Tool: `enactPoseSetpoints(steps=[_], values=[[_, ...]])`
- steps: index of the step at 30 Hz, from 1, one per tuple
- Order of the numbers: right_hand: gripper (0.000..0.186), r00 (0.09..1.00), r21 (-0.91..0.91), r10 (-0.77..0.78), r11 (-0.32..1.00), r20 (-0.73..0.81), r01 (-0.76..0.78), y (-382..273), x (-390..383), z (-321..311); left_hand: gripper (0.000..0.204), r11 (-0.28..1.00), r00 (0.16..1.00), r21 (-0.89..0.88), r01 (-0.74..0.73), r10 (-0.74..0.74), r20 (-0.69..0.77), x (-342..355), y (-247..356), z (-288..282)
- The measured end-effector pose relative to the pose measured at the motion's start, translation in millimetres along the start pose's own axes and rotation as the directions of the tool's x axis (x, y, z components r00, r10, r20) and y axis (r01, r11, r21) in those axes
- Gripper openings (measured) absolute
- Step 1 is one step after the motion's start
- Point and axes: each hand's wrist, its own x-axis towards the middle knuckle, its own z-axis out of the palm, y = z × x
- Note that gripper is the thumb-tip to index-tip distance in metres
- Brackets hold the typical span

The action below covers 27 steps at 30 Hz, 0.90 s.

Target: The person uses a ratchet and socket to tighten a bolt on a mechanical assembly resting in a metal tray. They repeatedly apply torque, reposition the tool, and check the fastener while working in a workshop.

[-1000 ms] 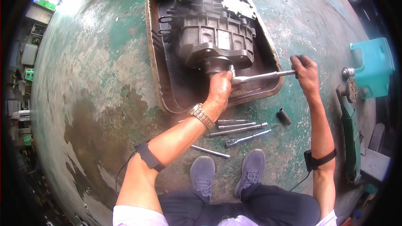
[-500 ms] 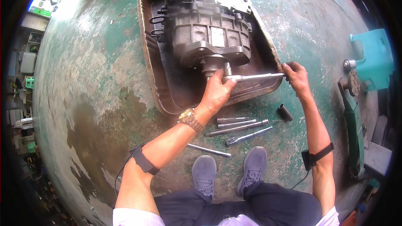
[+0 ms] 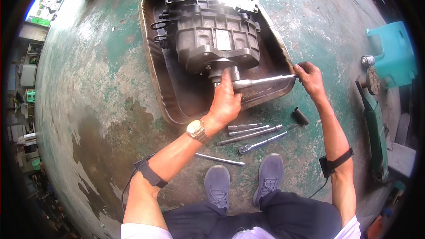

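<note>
A grey metal gearbox (image 3: pixel 217 37) lies in a rusty, deep-sided metal tray (image 3: pixel 156 90). Its output shaft end points toward me. A long-handled ratchet wrench (image 3: pixel 268 80) lies crosswise at that end, with a socket (image 3: pixel 236 72) rising from its head. My left hand (image 3: pixel 225 105) is closed around the wrench head, index finger up along the shaft end and thumb just below the head; its other fingers are partly hidden. Above the tray's right rim, my right hand (image 3: pixel 311 79) pinches the tip of the wrench handle between thumb and fingers.
Before my shoes lie a smaller ratchet (image 3: pixel 262 143), several extension bars (image 3: pixel 250 134), a thin rod (image 3: pixel 220 159) and a dark tube socket (image 3: pixel 300 116). To the right stand a turquoise stool (image 3: pixel 394 55), a can (image 3: pixel 367 60) and a green floor jack (image 3: pixel 372 128).
The wrench's handle end has swung slightly away from me with my right hand. My left thumb has slid down off the wrench head, and its index finger now points up. The view has shifted slightly.
</note>
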Motion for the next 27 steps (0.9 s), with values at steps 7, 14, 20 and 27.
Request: enactPoseSetpoints(steps=[7,14,20,27], values=[[0.033,0.997,-0.022,-0.071,0.997,-0.017,0.071,-2,-3,-1,0.078,0.986,0.987,0.091,0.14,-0.132,-0.088,6,11,19],[0.032,0.995,0.001,-0.1,0.995,-0.007,0.1,-7,-4,-3,0.081,0.973,0.984,0.151,0.176,-0.172,-0.035,11,12,18],[0.032,0.995,-0.021,-0.101,0.995,-0.012,0.1,-12,-5,-6,0.081,0.96,0.994,0.254,0.113,-0.111,-0.022,12,13,17],[0.03,0.995,0.022,-0.099,0.995,-0.009,0.1,-13,-6,-5,0.08,0.926,0.999,0.373,0.049,-0.053,0.0,13,11,16]])
